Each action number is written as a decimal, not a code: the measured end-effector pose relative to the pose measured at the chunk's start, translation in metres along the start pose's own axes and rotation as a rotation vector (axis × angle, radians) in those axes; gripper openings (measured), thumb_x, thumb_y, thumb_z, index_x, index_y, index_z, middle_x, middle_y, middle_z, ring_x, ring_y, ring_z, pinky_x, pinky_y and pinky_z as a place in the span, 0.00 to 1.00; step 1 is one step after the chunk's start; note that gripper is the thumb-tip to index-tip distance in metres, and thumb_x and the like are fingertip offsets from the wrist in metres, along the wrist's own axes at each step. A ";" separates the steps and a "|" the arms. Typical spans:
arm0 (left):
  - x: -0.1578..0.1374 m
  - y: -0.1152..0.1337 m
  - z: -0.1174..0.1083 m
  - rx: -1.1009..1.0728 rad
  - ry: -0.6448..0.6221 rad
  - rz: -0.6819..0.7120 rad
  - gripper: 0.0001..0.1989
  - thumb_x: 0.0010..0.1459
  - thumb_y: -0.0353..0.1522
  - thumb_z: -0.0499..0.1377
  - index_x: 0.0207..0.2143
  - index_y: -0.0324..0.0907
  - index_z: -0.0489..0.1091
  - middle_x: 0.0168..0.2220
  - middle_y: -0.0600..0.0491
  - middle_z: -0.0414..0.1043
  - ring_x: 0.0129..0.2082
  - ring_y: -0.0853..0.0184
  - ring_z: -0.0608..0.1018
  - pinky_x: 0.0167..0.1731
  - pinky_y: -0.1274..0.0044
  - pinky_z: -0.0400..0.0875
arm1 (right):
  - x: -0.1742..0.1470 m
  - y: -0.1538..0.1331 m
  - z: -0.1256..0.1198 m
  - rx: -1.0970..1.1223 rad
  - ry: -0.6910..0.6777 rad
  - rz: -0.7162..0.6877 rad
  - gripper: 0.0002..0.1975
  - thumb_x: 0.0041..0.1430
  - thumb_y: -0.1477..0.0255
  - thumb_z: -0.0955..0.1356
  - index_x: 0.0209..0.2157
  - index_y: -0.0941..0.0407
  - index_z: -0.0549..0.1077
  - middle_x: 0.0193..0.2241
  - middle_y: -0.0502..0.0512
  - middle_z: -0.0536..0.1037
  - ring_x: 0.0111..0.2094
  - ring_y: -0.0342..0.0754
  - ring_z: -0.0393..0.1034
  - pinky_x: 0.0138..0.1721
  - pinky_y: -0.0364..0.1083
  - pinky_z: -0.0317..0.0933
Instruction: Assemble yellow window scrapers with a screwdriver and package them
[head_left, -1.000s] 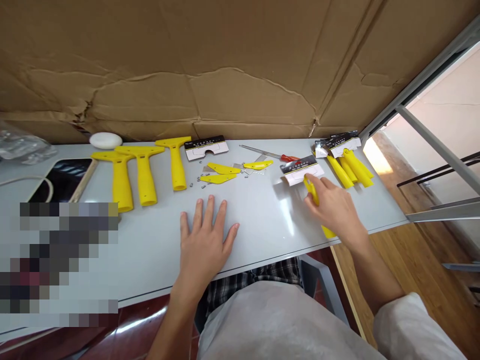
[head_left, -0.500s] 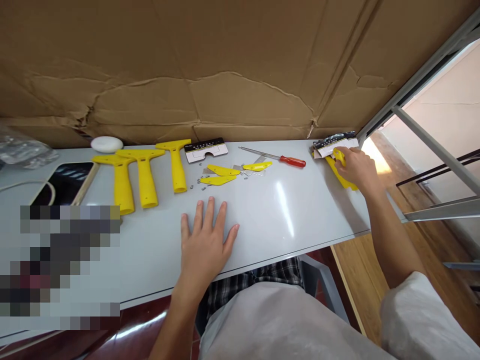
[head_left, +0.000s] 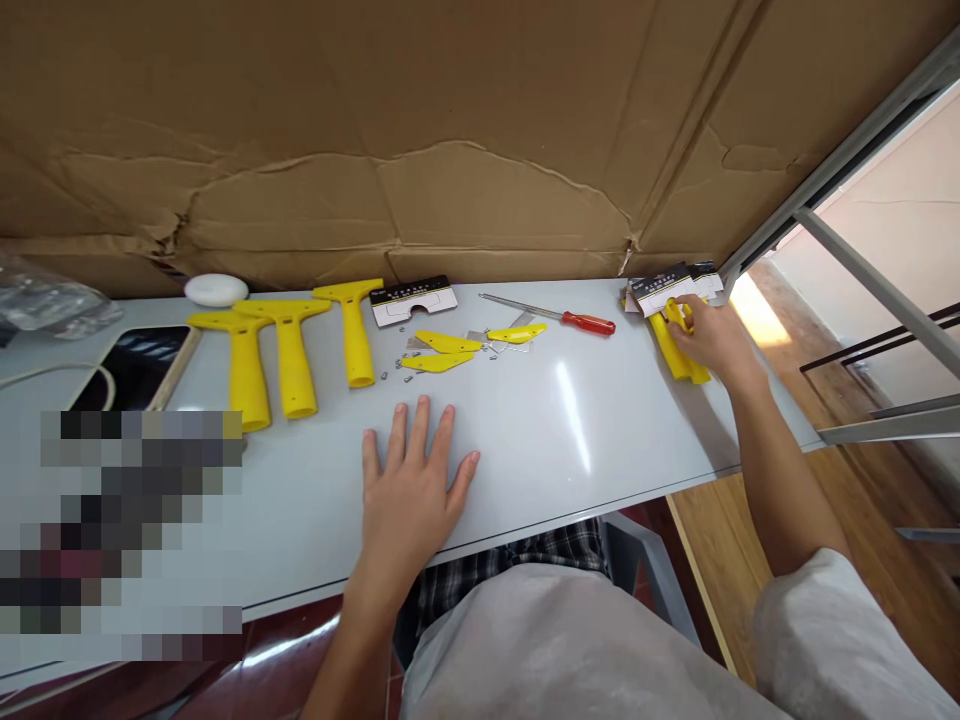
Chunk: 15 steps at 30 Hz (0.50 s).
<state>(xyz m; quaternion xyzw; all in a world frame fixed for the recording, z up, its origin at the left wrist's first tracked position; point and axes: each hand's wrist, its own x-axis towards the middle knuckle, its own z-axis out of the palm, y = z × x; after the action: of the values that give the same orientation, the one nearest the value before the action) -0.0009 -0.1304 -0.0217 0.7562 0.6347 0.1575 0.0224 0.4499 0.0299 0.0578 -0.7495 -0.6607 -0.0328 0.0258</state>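
Note:
My left hand (head_left: 411, 485) lies flat on the white table (head_left: 525, 440), fingers spread, holding nothing. At the table's right end my right hand (head_left: 712, 340) is closed on a yellow scraper (head_left: 667, 348) with a black-and-white card at its head. More yellow plastic and cards lie right beside it, partly hidden by the hand. Beyond my left hand are several yellow blade covers (head_left: 439, 362), thin metal blades (head_left: 517, 346) and small screws (head_left: 409, 379). A screwdriver (head_left: 589, 323) with a red handle rests between these parts and my right hand.
Several yellow T-shaped handles (head_left: 296, 370) lie at the left, near a phone (head_left: 139, 365), a white oval object (head_left: 215, 291) and a clear plastic bag (head_left: 52, 300). A loose card (head_left: 415, 301) lies by the cardboard wall (head_left: 450, 200). A metal frame (head_left: 877, 280) borders the right side.
My right hand has shifted slightly, and the scraper and its card have turned to show more of the card's face and the yellow handle. My left hand stays put.

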 end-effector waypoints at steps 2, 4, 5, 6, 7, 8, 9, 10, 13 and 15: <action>0.000 0.000 0.000 0.002 -0.004 0.004 0.33 0.79 0.45 0.48 0.77 0.37 0.65 0.80 0.33 0.55 0.81 0.35 0.57 0.76 0.37 0.49 | 0.000 -0.001 0.003 0.031 0.005 0.001 0.30 0.72 0.63 0.64 0.70 0.58 0.71 0.41 0.67 0.85 0.44 0.63 0.77 0.45 0.54 0.65; 0.000 0.000 0.000 0.003 0.000 0.006 0.33 0.79 0.45 0.48 0.77 0.38 0.65 0.80 0.34 0.55 0.81 0.35 0.57 0.76 0.37 0.50 | -0.002 -0.004 0.005 0.019 0.017 0.012 0.29 0.73 0.63 0.64 0.70 0.58 0.71 0.42 0.67 0.85 0.45 0.63 0.77 0.46 0.54 0.64; 0.000 0.000 0.000 0.005 0.001 0.006 0.33 0.80 0.45 0.48 0.77 0.38 0.65 0.80 0.34 0.56 0.81 0.35 0.57 0.76 0.37 0.50 | -0.003 -0.006 0.004 0.003 0.024 0.023 0.28 0.73 0.64 0.64 0.70 0.58 0.71 0.44 0.68 0.85 0.45 0.63 0.77 0.46 0.54 0.64; 0.000 0.000 0.000 0.008 0.002 0.005 0.33 0.80 0.45 0.48 0.77 0.38 0.65 0.80 0.34 0.56 0.81 0.36 0.57 0.77 0.38 0.50 | -0.005 -0.009 0.003 -0.015 0.030 0.038 0.28 0.73 0.63 0.64 0.69 0.58 0.71 0.45 0.69 0.85 0.46 0.64 0.77 0.45 0.54 0.64; 0.000 0.000 -0.001 0.013 0.000 0.004 0.33 0.80 0.45 0.48 0.77 0.38 0.65 0.80 0.34 0.56 0.81 0.35 0.57 0.77 0.38 0.50 | -0.007 -0.012 0.001 -0.033 0.039 0.055 0.27 0.74 0.63 0.64 0.68 0.58 0.72 0.47 0.70 0.84 0.46 0.64 0.77 0.45 0.54 0.63; 0.000 0.001 -0.001 0.018 -0.003 0.002 0.33 0.80 0.45 0.48 0.77 0.37 0.66 0.81 0.34 0.56 0.81 0.35 0.57 0.77 0.38 0.50 | -0.009 -0.016 -0.001 -0.048 0.051 0.065 0.27 0.75 0.61 0.64 0.68 0.58 0.73 0.49 0.72 0.84 0.47 0.64 0.77 0.45 0.54 0.62; 0.000 0.002 -0.002 0.025 -0.009 -0.002 0.33 0.80 0.45 0.48 0.77 0.37 0.66 0.81 0.35 0.55 0.81 0.35 0.57 0.77 0.38 0.50 | -0.012 -0.019 -0.004 -0.062 0.073 0.071 0.26 0.76 0.60 0.63 0.67 0.58 0.74 0.51 0.72 0.83 0.48 0.64 0.77 0.44 0.54 0.61; 0.000 0.003 -0.002 0.033 -0.016 -0.007 0.33 0.80 0.45 0.48 0.77 0.37 0.66 0.81 0.35 0.55 0.81 0.36 0.58 0.77 0.38 0.50 | -0.015 -0.023 -0.007 -0.072 0.107 0.073 0.26 0.77 0.60 0.63 0.66 0.58 0.75 0.53 0.73 0.82 0.49 0.64 0.76 0.43 0.54 0.60; 0.001 0.006 -0.004 0.070 -0.040 -0.016 0.33 0.80 0.44 0.48 0.77 0.37 0.66 0.81 0.36 0.54 0.81 0.37 0.58 0.77 0.39 0.50 | -0.025 -0.037 -0.010 -0.080 0.242 0.037 0.24 0.77 0.59 0.63 0.62 0.58 0.78 0.55 0.73 0.81 0.51 0.64 0.75 0.40 0.54 0.57; 0.002 0.008 -0.005 0.102 -0.054 -0.014 0.33 0.80 0.44 0.48 0.77 0.37 0.66 0.81 0.36 0.55 0.81 0.37 0.59 0.77 0.40 0.52 | -0.032 -0.052 -0.005 -0.058 0.303 -0.066 0.24 0.77 0.59 0.63 0.60 0.58 0.80 0.54 0.72 0.82 0.52 0.64 0.74 0.40 0.54 0.58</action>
<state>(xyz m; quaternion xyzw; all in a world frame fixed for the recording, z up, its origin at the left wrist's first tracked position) 0.0057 -0.1312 -0.0145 0.7560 0.6462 0.1043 0.0022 0.3945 0.0045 0.0600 -0.7141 -0.6724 -0.1656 0.1024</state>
